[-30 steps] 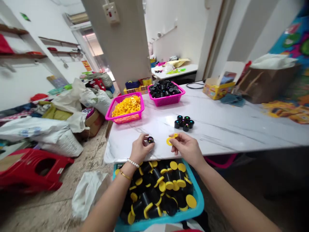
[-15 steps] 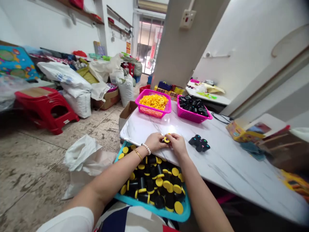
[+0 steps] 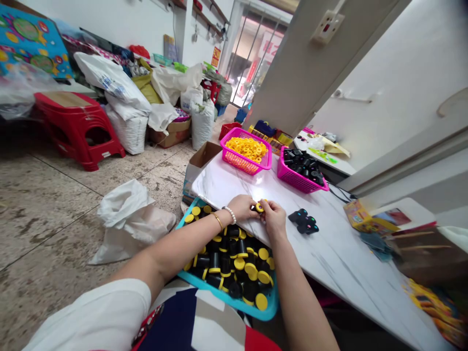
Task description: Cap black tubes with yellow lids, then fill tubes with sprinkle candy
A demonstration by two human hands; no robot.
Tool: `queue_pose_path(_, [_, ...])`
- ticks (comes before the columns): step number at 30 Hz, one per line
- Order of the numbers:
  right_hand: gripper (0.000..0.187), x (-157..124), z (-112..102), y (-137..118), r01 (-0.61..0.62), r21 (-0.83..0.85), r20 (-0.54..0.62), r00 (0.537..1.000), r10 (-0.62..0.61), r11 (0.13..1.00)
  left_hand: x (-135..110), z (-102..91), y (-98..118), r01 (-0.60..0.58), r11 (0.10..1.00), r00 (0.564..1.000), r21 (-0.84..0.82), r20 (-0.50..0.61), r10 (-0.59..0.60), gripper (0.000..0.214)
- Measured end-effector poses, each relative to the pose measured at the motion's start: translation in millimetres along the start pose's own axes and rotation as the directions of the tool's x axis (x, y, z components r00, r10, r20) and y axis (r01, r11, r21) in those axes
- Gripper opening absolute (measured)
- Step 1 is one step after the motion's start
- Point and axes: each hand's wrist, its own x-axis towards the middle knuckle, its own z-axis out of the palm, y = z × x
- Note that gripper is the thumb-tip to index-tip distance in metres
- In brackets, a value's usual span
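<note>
My left hand (image 3: 244, 207) and my right hand (image 3: 274, 217) meet at the near edge of the white marble table (image 3: 351, 253), both pinched round one small black wheel with a yellow cap (image 3: 259, 207). The wheel is mostly hidden by my fingers. Just right of my hands lies a small cluster of loose black wheels (image 3: 303, 221). Below my wrists, on my lap, sits a blue basket (image 3: 226, 304) full of black wheels with yellow caps.
Two pink baskets stand at the table's far end, one of yellow rings (image 3: 246, 156), one of black wheels (image 3: 302, 171). A yellow box (image 3: 361, 217) lies to the right. On the floor left are a white bag (image 3: 129, 222), a red stool (image 3: 78, 129) and sacks.
My hands, apart a second ago with a black wheel in the left and a yellow cap in the right, have come together on one piece. The camera swung left and tilted.
</note>
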Motion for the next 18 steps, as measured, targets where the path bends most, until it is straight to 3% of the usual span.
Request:
queue_pose_path(8, [0.031,-10.7,1.6,-4.5,0.185,-0.202,-0.009,0.982,-0.191,0.962,-2.8,-6.9,7.3,0.053,0.996,0.998,-0.074,0.026,-0.051,0.02])
queue_pose_path(11, [0.029,-15.3,3.6,-4.0,0.241,-0.276,-0.053,0.963,-0.265,0.931,-0.8,-14.6,10.6,0.115,0.984,0.987,-0.138,0.127,-0.097,0.02])
queue_pose_path(15, [0.025,-8.6,4.8,-8.2,0.221,-0.349,-0.098,0.958,-0.27,0.911,13.4,-27.1,19.1,0.266,0.929,0.934,-0.256,0.308,-0.183,0.036])
queue_pose_path(18, [0.022,4.0,5.7,-14.0,0.265,-0.429,-0.128,0.929,-0.348,0.863,27.4,-33.5,26.7,0.337,0.883,0.913,-0.327,0.343,-0.222,0.031])
